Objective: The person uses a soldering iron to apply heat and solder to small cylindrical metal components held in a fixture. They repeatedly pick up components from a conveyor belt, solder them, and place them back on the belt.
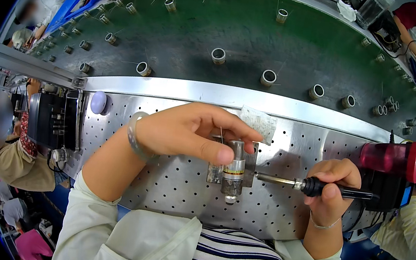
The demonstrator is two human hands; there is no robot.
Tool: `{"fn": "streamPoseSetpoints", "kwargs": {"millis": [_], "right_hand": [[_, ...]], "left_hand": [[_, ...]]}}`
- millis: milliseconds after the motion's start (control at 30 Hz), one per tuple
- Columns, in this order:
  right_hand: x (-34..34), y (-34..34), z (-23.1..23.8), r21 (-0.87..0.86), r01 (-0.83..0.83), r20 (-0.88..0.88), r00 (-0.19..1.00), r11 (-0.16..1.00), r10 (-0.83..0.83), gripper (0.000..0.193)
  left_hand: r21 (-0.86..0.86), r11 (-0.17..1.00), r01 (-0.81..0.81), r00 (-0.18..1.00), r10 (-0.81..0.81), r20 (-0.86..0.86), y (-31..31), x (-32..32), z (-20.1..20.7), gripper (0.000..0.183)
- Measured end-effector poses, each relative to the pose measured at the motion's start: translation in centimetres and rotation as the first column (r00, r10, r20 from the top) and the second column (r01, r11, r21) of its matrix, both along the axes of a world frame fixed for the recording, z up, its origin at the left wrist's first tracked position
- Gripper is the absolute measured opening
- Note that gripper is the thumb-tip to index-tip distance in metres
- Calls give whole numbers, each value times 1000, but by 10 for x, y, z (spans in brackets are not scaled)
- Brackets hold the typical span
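My left hand curves over the top of a small upright metal cylinder with a yellowish band. Its thumb presses on the left side and its fingers bend round behind. A thin wire sticks up beside the thumb. Under the cylinder is a small metal block fixture, partly covered by the part and my hand. From the right, my right hand grips a soldering iron by its black handle. The iron's tip points left at the cylinder's banded middle, touching or very close to it.
The perforated metal worktop lies before me. Beyond its rail, a green conveyor belt carries several metal cylinders. A pale crumpled sheet lies behind the fixture. A purple oval object is left; a red cylindrical container is right. People sit on both sides.
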State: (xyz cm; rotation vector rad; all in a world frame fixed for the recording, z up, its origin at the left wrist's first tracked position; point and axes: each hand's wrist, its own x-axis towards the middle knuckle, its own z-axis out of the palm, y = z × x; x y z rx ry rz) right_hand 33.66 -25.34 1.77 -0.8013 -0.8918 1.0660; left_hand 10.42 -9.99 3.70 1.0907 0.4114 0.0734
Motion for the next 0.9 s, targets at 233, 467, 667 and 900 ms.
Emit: {"fn": "streamPoseSetpoints", "kwargs": {"millis": [233, 467, 667, 900], "right_hand": [[-5, 3, -2, 54, -48, 76, 996, 997, 44, 20], [-6, 6, -4, 99, -58, 98, 994, 993, 48, 22], [-7, 8, -4, 107, -65, 104, 993, 992, 54, 22], [-5, 8, -4, 103, -75, 113, 992, 992, 63, 22]], "left_hand": [[-80, 991, -109, 993, 112, 42, -14, 0, -3, 45], [-94, 987, -127, 989, 133, 58, -14, 1, -9, 45], [-96, 987, -126, 991, 130, 29, -14, 0, -8, 45], [-76, 990, -121, 991, 124, 41, -13, 1, -10, 46]]}}
